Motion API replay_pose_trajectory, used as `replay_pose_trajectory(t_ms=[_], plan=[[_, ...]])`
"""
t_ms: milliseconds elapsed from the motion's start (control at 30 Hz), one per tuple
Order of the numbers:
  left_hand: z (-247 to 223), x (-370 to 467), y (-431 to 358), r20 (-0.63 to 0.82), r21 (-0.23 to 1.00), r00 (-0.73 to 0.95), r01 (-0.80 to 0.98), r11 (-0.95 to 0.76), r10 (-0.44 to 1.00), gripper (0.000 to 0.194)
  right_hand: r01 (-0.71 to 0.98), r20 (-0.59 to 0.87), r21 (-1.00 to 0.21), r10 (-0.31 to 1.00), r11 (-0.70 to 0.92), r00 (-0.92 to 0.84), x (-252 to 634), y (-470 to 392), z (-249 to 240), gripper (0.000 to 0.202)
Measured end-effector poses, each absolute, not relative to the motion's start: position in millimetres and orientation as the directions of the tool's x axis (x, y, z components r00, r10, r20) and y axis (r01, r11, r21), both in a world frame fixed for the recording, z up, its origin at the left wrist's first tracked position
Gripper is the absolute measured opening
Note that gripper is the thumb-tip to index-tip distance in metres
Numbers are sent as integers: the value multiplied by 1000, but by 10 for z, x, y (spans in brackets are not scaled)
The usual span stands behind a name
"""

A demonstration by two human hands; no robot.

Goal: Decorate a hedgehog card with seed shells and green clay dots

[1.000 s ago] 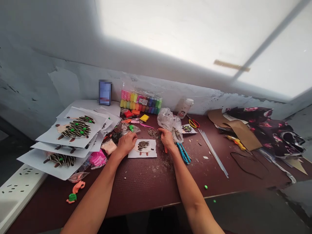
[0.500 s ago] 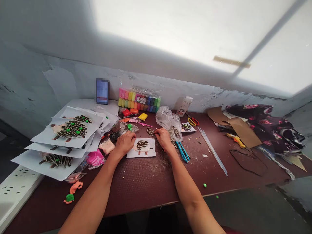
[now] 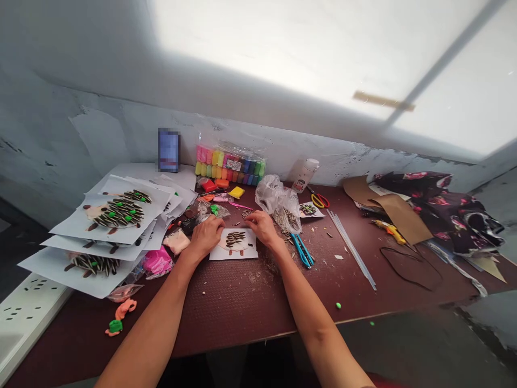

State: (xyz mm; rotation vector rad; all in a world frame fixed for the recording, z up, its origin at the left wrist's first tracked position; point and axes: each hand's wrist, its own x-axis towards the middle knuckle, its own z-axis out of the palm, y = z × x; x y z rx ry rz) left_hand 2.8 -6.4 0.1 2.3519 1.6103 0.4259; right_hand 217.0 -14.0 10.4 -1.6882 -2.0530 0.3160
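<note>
A small white card [image 3: 242, 253] lies on the dark red table, bearing a pale clay hedgehog with rows of striped seeds on its back and brown feet. My left hand [image 3: 207, 235] rests at the card's left edge, fingers bent together; what they hold, if anything, is hidden. Over the card's upper right corner is my right hand [image 3: 260, 225], its fingers pinched near the loose seeds [image 3: 245, 214]; anything between the fingertips is too small to make out. A clear plastic bag [image 3: 274, 195] with seeds sits just beyond my right hand.
Large sheets with seed hedgehogs [image 3: 121, 213] are stacked at the left, beside pink clay [image 3: 156, 262]. Behind stand a pack of coloured clay [image 3: 230, 167] and a bottle [image 3: 306, 175]. A blue cutter [image 3: 302, 250], scissors [image 3: 319, 200], glue sticks [image 3: 351, 249] and a glue gun [image 3: 390, 231] lie rightward.
My right hand has moved left from the seed pile to the card's upper right corner. The seeds near it look more spread out. My left hand has barely moved.
</note>
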Motion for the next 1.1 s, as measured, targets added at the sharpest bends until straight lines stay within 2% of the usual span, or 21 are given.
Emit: replay_pose_trajectory(t_ms=[167,267,367,467,567,633,800,900,967,1100], plan=[[0,24,-55,92,378,348,855,-356,933,26,900,121,-320,955,295,-270,1939,-27,170,15],[-4,20,-52,108,376,355,850,-369,929,26,932,44,-243,962,270,-268,1851,31,222,13],[-9,8,-38,104,385,354,847,-366,929,26,946,35,-222,971,237,-235,1831,35,268,13],[-19,-7,-14,98,420,359,831,-365,928,26,930,91,-330,986,162,-139,1897,-44,304,17],[-38,-13,2,108,436,365,819,-374,925,27,844,160,-523,986,119,-40,2033,-180,315,25],[-57,-10,7,118,429,362,821,-376,925,28,754,174,-641,984,144,-39,2130,-271,300,25],[-91,-3,8,141,437,365,811,-389,920,29,448,28,-893,999,40,-33,2282,-425,184,29],[-82,-6,1,137,439,363,812,-385,922,29,304,12,-952,1000,17,-16,2312,-484,106,24],[-68,-7,-7,133,426,356,822,-377,925,29,273,43,-961,999,38,14,2322,-512,66,20],[-46,6,-28,141,429,341,825,-368,929,30,379,127,-921,990,92,68,2334,-540,24,21]])
